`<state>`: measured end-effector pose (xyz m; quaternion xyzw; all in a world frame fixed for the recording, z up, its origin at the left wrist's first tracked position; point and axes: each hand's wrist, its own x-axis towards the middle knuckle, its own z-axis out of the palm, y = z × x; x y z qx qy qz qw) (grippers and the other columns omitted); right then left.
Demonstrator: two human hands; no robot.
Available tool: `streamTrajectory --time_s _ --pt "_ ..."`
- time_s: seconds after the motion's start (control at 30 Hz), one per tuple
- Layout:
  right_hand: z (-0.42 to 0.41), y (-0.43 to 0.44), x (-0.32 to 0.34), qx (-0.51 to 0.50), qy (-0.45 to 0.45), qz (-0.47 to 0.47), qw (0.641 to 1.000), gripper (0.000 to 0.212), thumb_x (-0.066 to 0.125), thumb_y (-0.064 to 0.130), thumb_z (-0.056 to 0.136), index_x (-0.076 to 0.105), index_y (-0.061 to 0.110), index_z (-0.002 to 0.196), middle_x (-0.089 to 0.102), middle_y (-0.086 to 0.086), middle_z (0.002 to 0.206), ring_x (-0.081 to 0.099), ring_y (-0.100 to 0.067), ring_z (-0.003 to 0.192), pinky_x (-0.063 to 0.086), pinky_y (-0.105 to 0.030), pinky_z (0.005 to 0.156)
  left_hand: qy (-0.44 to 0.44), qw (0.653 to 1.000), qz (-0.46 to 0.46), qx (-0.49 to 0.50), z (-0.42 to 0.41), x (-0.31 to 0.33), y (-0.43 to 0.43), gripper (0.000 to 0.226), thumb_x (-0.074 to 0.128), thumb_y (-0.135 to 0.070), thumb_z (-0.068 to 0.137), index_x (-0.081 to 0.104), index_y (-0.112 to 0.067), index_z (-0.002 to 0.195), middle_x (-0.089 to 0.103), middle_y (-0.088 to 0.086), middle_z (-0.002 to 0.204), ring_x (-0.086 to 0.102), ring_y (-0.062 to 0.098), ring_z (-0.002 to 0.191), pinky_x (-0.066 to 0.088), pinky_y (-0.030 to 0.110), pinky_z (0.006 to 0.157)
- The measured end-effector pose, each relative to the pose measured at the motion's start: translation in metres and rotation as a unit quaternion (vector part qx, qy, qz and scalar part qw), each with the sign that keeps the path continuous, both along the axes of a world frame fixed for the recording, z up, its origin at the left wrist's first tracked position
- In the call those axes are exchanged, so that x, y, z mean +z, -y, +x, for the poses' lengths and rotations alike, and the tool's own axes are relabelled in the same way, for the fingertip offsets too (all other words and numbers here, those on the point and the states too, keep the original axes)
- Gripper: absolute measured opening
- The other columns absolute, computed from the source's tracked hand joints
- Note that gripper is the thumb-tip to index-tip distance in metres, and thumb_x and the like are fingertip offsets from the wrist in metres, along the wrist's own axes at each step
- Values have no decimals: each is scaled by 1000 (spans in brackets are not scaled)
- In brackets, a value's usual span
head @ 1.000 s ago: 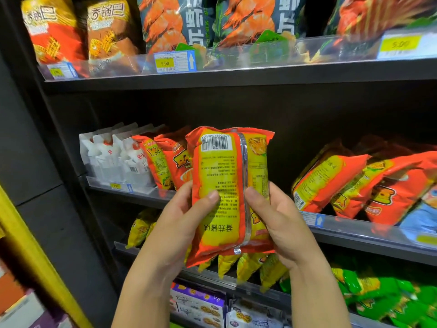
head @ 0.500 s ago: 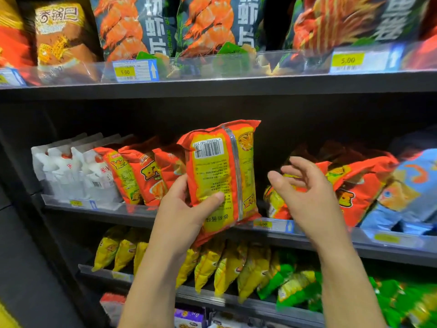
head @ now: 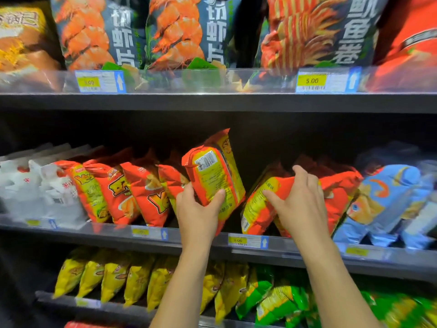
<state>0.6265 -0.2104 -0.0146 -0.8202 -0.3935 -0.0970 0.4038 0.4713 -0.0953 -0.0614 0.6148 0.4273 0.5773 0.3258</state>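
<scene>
Holding the work up against the middle shelf point(head: 189, 237), the head view shows both hands busy among snack bags. The left hand point(head: 198, 209) grips an orange-and-yellow packet point(head: 215, 176) by its lower end, with the thumb across the printed back and the other fingers curled behind it. That packet stands nearly upright, tilted a little to the right, barcode side toward the camera. Its bottom is at about the level of the shelf rim, and it sits over the dark gap between two groups of like bags.

To its left stands the orange row point(head: 123, 185), bag against bag, with white packets point(head: 35, 185) beyond. To its right, the right hand point(head: 300, 200) holds a leaning packet point(head: 260, 209) of the same make. The thumb is spread on its yellow face and the fingers are hooked over its top edge. It looks as if it is being held back from the gap, though the blur makes this hard to confirm. Blue packets point(head: 387, 200) lie further right, and a price tag point(head: 246, 241) sits on the rim just below the gap.

As a judgement, the shelving is past its midpoint. The packet has been brought to its slot and the slot is open. What remains is to lower it in behind the rim, stand it against the row, and release both bags.
</scene>
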Motion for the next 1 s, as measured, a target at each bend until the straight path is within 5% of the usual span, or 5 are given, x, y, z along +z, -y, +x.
streamTrajectory --time_s 0.13,0.33,1.0 --pt "5 -4 -1 5 13 -2 1000 71 78 36 92 43 17 152 49 -12 145 43 -32 137 40 -41 111 -31 999 -1 33 11 -5 -7 51 81 -51 86 64 -27 127 57 -3 115 57 15 108 45 29 88" --pt "9 -7 -2 14 38 16 999 49 78 29 93 54 20 135 54 -9 132 49 -29 125 45 -40 102 -93 988 30 121 19 -14 -15 57 78 -54 88 65 -23 133 59 -4 111 51 20 112 47 40 97" --pt "10 -18 -6 36 48 54 997 35 78 24 93 59 19 123 55 -7 122 51 -27 115 36 -29 87 -162 977 11 141 6 -25 -10 66 78 -50 89 47 -13 134 62 5 125 63 27 117 56 41 88"
